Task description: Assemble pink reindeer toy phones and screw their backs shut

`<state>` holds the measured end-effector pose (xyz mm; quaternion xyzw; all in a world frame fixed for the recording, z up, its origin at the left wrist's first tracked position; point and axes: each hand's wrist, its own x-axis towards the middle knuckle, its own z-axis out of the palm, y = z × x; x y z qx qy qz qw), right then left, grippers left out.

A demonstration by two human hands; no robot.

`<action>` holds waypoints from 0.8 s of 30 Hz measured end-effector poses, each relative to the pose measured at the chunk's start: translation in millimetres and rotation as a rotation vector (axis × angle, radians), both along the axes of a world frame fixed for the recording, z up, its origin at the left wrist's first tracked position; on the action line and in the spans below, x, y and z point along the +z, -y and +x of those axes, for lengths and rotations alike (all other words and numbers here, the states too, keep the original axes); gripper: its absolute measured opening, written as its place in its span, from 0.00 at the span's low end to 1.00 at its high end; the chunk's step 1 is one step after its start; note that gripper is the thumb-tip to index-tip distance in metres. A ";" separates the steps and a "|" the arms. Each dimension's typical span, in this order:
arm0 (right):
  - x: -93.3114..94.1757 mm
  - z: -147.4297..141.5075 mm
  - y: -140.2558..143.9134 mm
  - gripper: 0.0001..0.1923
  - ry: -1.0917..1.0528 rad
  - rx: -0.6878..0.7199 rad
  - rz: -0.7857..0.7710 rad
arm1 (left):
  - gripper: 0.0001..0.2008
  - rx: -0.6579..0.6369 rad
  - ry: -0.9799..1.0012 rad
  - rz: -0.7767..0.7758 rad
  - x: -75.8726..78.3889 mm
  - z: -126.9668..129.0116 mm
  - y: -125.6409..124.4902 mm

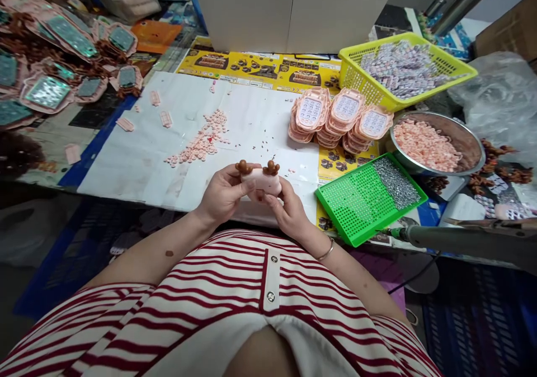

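White paper (251,131) covers the middle of the worktable, with one cardboard box (293,8) at its far edge. Both hands meet over the near edge, gripping one pink toy shell (262,182) with two brown antlers: the left hand (222,193) clasps its left end, the right hand (289,212) pinches its underside. Three stacks of pink keypad shells (342,117) stand toward the far right, before one yellow basket (356,78). One steel bowl (472,142) of pink pieces and one green tray (348,198) sit near the right edge.
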<state>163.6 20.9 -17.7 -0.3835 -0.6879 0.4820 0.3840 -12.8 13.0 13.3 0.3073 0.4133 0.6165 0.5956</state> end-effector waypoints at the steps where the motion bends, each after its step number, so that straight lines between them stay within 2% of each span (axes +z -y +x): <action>1: 1.9 1.1 0.9 0.21 0.029 -0.007 0.036 | 0.17 -0.001 -0.014 0.020 1.7 -0.1 1.7; 4: 5.5 1.9 3.3 0.17 0.072 -0.048 0.107 | 0.16 -0.024 -0.044 0.079 8.3 1.3 4.7; 6: 2.9 -0.7 4.8 0.18 -0.011 -0.080 0.053 | 0.16 -0.032 -0.076 0.107 9.9 4.0 6.4; 10: -14.0 -10.7 8.9 0.21 -0.384 -0.153 -0.318 | 0.25 -0.113 -0.249 0.048 -2.1 12.8 15.3; 13: -26.2 -15.7 13.5 0.20 -0.589 -0.160 -0.514 | 0.23 -0.176 -0.383 -0.016 -16.3 18.8 24.9; 18: -32.7 -16.5 16.1 0.21 -0.561 -0.164 -0.488 | 0.23 -0.189 -0.313 -0.034 -23.2 13.3 26.4; 21: -28.3 -17.3 13.4 0.23 -0.386 -0.089 -0.410 | 0.27 -0.265 -0.141 -0.130 -20.0 3.1 16.0; 24: -17.8 -18.1 12.3 0.26 -0.196 -0.016 -0.237 | 0.28 -0.250 0.091 -0.193 -17.2 -1.1 6.2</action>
